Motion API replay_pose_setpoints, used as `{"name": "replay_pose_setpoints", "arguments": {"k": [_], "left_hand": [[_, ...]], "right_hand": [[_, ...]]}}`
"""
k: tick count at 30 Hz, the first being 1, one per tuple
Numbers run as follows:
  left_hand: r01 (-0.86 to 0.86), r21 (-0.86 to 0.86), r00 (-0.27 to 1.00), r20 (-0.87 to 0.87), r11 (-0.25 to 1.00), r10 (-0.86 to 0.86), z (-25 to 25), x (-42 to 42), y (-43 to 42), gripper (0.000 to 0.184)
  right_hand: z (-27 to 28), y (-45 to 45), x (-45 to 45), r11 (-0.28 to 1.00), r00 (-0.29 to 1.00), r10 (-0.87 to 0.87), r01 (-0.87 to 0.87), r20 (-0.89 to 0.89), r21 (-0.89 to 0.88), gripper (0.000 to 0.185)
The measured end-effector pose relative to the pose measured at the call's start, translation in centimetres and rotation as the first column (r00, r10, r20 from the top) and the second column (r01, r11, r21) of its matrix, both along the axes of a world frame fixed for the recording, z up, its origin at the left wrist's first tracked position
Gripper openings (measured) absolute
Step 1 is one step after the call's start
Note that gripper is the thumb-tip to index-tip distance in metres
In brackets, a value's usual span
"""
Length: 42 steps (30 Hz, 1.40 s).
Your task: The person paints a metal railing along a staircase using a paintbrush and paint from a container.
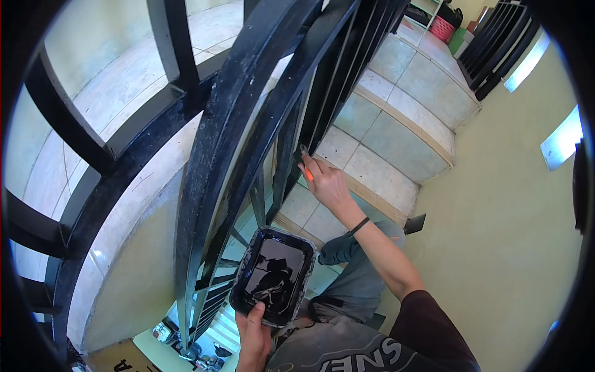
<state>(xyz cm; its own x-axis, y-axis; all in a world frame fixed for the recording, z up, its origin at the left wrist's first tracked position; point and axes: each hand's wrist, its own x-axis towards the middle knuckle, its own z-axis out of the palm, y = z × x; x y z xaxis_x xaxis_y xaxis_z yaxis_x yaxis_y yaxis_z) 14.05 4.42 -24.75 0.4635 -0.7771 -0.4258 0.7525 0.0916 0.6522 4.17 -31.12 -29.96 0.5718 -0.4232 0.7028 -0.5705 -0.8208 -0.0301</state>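
Note:
My left hand (253, 332) grips the near edge of a rectangular paint tray (308, 273), with the thumb over its rim. Glossy black paint (263, 263) lies inside, reflecting light. My right hand (325, 181) is closed around a paintbrush with an orange handle (309, 175). The brush's tip is up against the dark upright bars of the metal railing (304, 133); its bristles are mostly hidden. The railing's thick black handrail (214, 130) curves past on the left of the tray.
Tiled stairs (378, 155) climb away beyond my right hand, beside a pale wall (489, 211). A second railing (499, 43) and a pink basket (442, 29) are at the top. Below left, a lower level shows several items and a piece of cardboard (118, 358).

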Motion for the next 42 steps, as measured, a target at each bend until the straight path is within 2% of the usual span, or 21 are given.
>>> {"name": "replay_pose_setpoints", "arguments": {"k": [2,5,8,11,14,17,20,23,26,29,32,35,38,42], "left_hand": [[0.007,0.019,1.0,-0.006,1.0,-0.007,0.1,0.1,-0.1,0.065],[0.044,0.002,0.995,0.094,0.999,-0.044,0.1,0.1,-0.3,0.068],[0.028,0.051,0.998,0.06,0.998,-0.031,0.4,-0.1,-0.2,0.068],[0.028,0.029,0.996,0.08,0.999,-0.03,0.2,0.1,-0.3,0.067],[0.03,0.033,0.996,0.079,0.999,-0.032,0.2,0.0,-0.4,0.067],[0.04,0.038,0.995,0.089,0.998,-0.043,0.1,-0.1,-0.4,0.066],[0.05,0.02,0.995,0.086,0.999,-0.051,0.2,0.0,-0.5,0.066],[0.05,0.02,0.996,0.075,0.999,-0.051,0.0,0.0,-0.3,0.066],[0.081,0.043,0.993,0.077,0.996,-0.084,-0.5,0.1,-0.1,0.067],[0.103,0.037,0.992,0.067,0.994,-0.106,-0.5,-0.1,-0.2,0.069],[0.11,0.058,0.993,0.037,0.992,-0.112,-0.3,-0.3,-0.3,0.07],[0.137,0.031,0.988,0.066,0.99,-0.139,-0.5,-0.3,-0.3,0.07],[0.127,0.057,0.991,0.033,0.99,-0.129,-0.4,-0.5,-0.2,0.069],[0.139,0.036,0.989,0.054,0.99,-0.14,-0.6,-0.5,-0.4,0.068]], "right_hand": [[-0.3,-0.5,-0.2,0.995,0.994,-0.069,0.075,-0.089,0.06,0.023],[0.5,0.3,-0.1,0.998,0.999,-0.01,0.008,0.043,0.057,0.024],[0.7,-0.3,-0.8,0.998,0.998,-0.044,0.046,-0.037,0.038,0.024],[2.6,-0.2,-0.7,0.99,0.994,0.052,-0.039,0.095,-0.133,0.026],[1.9,0.5,-1.0,0.99,0.998,-0.008,0.0,-0.059,-0.139,0.027],[-2.7,0.2,-1.3,0.999,0.96,-0.034,0.025,-0.278,-0.036,0.028],[-4.0,0.4,-1.6,0.996,0.978,0.017,0.001,-0.206,0.087,0.027],[-2.3,-0.5,-2.6,0.996,0.99,0.002,0.01,-0.14,0.09,0.028],[1.5,-0.6,-2.9,0.998,0.998,0.043,-0.044,-0.035,-0.039,0.03],[3.2,0.6,-3.0,0.98,0.999,0.045,-0.047,-0.014,-0.191,0.03],[-0.4,0.2,-3.6,0.987,0.981,-0.007,-0.024,-0.196,-0.157,0.028],[-2.4,0.0,-3.4,0.995,0.979,0.097,-0.098,-0.179,0.004,0.03],[0.5,0.3,-2.9,0.997,0.982,0.061,-0.052,-0.178,0.057,0.031],[4.1,-0.6,-2.8,0.99,0.997,0.067,-0.07,-0.031,-0.121,0.032]]}}
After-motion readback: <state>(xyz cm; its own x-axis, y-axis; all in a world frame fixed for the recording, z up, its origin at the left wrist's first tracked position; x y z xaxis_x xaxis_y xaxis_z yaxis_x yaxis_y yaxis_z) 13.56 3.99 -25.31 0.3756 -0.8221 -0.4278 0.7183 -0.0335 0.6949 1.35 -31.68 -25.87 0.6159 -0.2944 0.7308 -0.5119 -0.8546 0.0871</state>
